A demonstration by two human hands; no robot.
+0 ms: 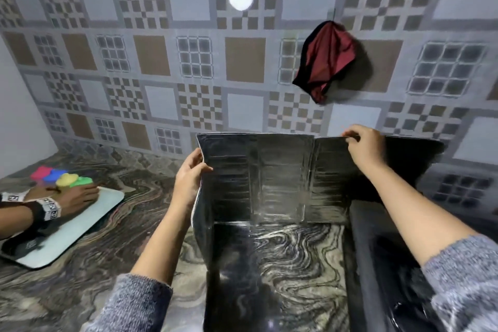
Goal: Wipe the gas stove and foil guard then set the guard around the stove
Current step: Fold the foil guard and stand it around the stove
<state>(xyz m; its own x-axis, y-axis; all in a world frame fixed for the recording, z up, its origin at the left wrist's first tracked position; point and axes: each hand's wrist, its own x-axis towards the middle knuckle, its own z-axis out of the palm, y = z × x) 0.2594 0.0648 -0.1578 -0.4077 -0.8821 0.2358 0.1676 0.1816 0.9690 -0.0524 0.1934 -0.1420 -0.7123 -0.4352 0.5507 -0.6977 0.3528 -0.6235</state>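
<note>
The foil guard [269, 178], a folding panel of shiny dark foil, stands upright on the marbled counter against the tiled wall. My left hand [190, 178] grips its left fold near the top edge. My right hand [363, 147] pinches the top edge of its right section. Part of the black glass gas stove [388, 272] shows at the lower right, under my right forearm. A dark red cloth [327, 59] hangs from a hook on the wall above the guard.
At the left, another person's hand [70, 198] rests on a pale tray [89, 221], with coloured pieces [62, 176] just behind it. The marbled counter [113, 259] spreads between the tray and the guard. A white wall closes the far left.
</note>
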